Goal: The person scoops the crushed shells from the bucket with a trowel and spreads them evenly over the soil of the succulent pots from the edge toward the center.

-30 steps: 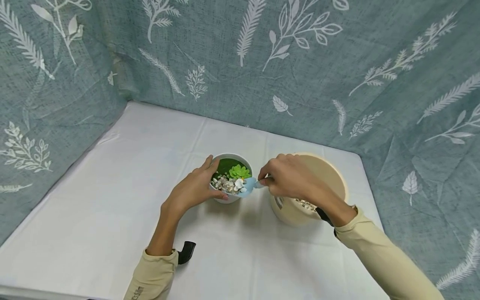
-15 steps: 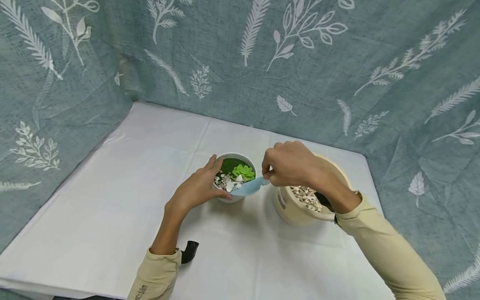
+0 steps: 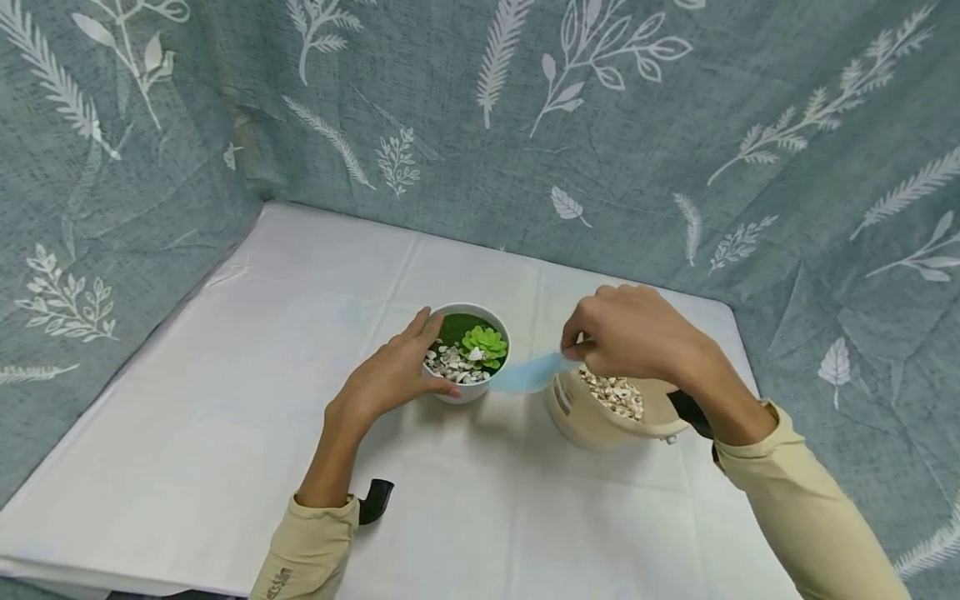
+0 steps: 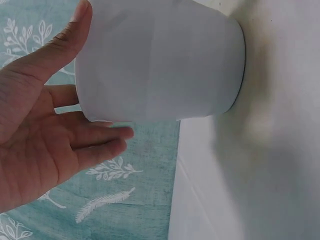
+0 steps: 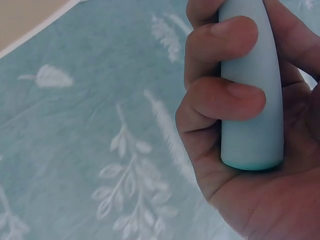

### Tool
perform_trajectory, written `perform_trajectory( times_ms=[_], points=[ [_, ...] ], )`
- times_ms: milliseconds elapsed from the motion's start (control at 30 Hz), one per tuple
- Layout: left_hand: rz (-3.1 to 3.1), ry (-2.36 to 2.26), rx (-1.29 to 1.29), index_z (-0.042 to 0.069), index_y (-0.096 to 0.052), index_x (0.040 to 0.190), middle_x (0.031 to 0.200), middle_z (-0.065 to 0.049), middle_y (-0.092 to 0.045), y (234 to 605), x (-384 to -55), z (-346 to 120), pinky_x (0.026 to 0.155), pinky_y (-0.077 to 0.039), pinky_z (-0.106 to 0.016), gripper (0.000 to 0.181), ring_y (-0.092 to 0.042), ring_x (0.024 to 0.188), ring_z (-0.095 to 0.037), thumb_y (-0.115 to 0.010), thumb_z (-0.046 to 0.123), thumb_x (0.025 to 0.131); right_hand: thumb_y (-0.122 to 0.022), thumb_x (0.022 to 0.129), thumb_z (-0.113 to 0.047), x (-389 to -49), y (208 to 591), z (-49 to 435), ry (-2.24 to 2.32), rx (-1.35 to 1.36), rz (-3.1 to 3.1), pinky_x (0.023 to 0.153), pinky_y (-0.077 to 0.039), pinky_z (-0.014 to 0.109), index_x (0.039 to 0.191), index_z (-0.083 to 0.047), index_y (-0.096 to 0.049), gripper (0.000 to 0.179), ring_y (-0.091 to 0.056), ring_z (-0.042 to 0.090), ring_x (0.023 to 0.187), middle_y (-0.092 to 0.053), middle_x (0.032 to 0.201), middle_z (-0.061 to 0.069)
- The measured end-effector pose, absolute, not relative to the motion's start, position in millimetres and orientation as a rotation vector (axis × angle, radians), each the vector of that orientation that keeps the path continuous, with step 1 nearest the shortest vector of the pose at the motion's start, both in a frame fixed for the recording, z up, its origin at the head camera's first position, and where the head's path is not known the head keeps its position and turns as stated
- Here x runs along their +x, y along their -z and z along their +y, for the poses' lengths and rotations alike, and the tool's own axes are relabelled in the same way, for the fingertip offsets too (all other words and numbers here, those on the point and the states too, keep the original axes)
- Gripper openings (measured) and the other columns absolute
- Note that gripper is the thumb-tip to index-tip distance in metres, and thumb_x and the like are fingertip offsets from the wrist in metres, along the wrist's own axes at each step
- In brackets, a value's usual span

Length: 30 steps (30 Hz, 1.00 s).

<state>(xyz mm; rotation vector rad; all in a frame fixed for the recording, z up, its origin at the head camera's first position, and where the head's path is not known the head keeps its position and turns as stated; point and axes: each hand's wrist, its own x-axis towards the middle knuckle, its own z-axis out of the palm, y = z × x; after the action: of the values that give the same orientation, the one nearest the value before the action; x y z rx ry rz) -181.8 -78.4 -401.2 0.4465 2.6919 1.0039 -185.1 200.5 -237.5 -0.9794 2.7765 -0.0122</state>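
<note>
A small white pot (image 3: 457, 395) stands on the table, with green soil-like filling, a bright green succulent (image 3: 489, 340) and shell-like pebbles (image 3: 450, 364) along its near side. My left hand (image 3: 392, 372) holds the pot by its left side, thumb at the front and fingers behind. In the left wrist view the pot wall (image 4: 160, 62) lies between thumb and fingers. My right hand (image 3: 637, 332) grips a light blue garden trowel (image 3: 529, 373), its blurred blade reaching toward the pot's right rim. Curled fingers wrap the handle (image 5: 251, 135) in the right wrist view.
A cream bucket (image 3: 588, 427) with pale pebbles (image 3: 613, 395) stands right of the pot, partly under my right hand and wrist. White cloth (image 3: 247, 433) covers the table. Green leaf-patterned fabric (image 3: 442, 167) hangs behind and at the sides.
My right hand has drawn the trowel right, from over the pot's pebbles to beside its rim. More of the bucket's pebbles shows. My left hand stays on the pot.
</note>
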Motion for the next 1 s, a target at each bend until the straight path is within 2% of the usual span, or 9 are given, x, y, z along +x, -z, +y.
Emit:
perform_trajectory(
  times_ms=[200,267,433,500,600,667,700,833,1000],
  points=[
    [2.756,-0.937,0.489,0.011,-0.02,0.168,0.175,-0.026,-0.004,393,-178,-78,0.127,-0.02,-0.071,0.111,-0.009,0.16,-0.056,-0.086,0.044,0.085,-0.074,0.096,-0.022,-169,229,240,0.112,-0.83,2.881,0.053,-0.033,0.026,0.101,-0.028,-0.085,0.013,-0.039,0.006,0.055,-0.074,0.075,-0.014],
    [2.799,-0.926,0.537,0.014,-0.022,0.169,0.176,-0.025,-0.002,387,-176,-74,0.129,-0.013,-0.07,0.11,-0.006,0.16,-0.055,-0.085,0.047,0.085,-0.074,0.098,-0.026,-164,226,255,0.125,-0.746,2.907,0.051,-0.03,0.026,0.109,-0.027,-0.084,0.015,-0.037,0.007,0.053,-0.07,0.069,-0.012],
    [2.883,-0.945,0.771,0.021,-0.025,0.168,0.177,-0.018,-0.007,368,-176,-57,0.133,-0.011,-0.064,0.106,-0.011,0.163,-0.046,-0.079,0.058,0.086,-0.071,0.1,-0.026,-161,222,283,0.066,-0.582,2.947,0.05,-0.029,0.027,0.117,-0.022,-0.082,0.021,-0.035,0.009,0.05,-0.051,0.052,-0.007],
    [2.888,-0.943,0.872,0.021,-0.026,0.168,0.177,-0.016,-0.012,363,-178,-49,0.134,-0.013,-0.061,0.103,-0.015,0.164,-0.041,-0.076,0.06,0.087,-0.072,0.099,-0.025,-163,226,287,-0.004,-0.56,2.965,0.049,-0.032,0.027,0.117,-0.019,-0.082,0.021,-0.041,0.009,0.051,-0.06,0.057,-0.006],
    [2.863,-0.914,0.963,0.016,-0.026,0.168,0.176,-0.018,-0.015,363,-180,-38,0.134,-0.018,-0.057,0.101,-0.019,0.164,-0.038,-0.073,0.061,0.09,-0.077,0.095,-0.02,-167,239,282,-0.131,-0.597,3.0,0.047,-0.041,0.03,0.111,-0.014,-0.083,0.018,-0.054,0.012,0.056,-0.075,0.074,0.0],
    [2.834,-0.885,0.982,0.012,-0.026,0.167,0.176,-0.019,-0.015,366,-180,-31,0.133,-0.023,-0.055,0.102,-0.02,0.164,-0.037,-0.072,0.061,0.091,-0.08,0.091,-0.014,-173,253,274,-0.24,-0.7,3.043,0.048,-0.048,0.036,0.097,-0.011,-0.083,0.008,-0.061,0.017,0.059,-0.078,0.08,0.003],
    [2.814,-0.873,0.984,0.01,-0.026,0.167,0.176,-0.02,-0.014,369,-180,-28,0.133,-0.024,-0.053,0.103,-0.019,0.164,-0.037,-0.072,0.061,0.091,-0.081,0.088,-0.009,-177,261,268,-0.295,-0.757,3.057,0.049,-0.05,0.039,0.09,-0.01,-0.082,0.003,-0.062,0.02,0.061,-0.077,0.078,0.004],
    [2.766,-0.823,0.99,0.002,-0.026,0.165,0.176,-0.023,-0.009,379,-177,-20,0.134,-0.022,-0.051,0.108,-0.013,0.164,-0.039,-0.074,0.062,0.089,-0.079,0.083,0.003,-187,298,242,-0.597,-1.023,3.108,0.047,-0.051,0.043,0.067,-0.01,-0.069,0.022,-0.061,0.028,0.061,-0.068,0.068,0.008],
    [2.777,-0.77,0.968,-0.001,-0.028,0.164,0.176,-0.021,-0.007,385,-170,-19,0.135,-0.015,-0.048,0.106,-0.009,0.165,-0.036,-0.07,0.063,0.091,-0.079,0.09,-0.005,-188,338,213,-1.108,-1.164,3.13,0.043,-0.048,0.031,0.063,-0.01,-0.067,0.03,-0.053,0.018,0.054,-0.064,0.062,0.007]
  ],
)
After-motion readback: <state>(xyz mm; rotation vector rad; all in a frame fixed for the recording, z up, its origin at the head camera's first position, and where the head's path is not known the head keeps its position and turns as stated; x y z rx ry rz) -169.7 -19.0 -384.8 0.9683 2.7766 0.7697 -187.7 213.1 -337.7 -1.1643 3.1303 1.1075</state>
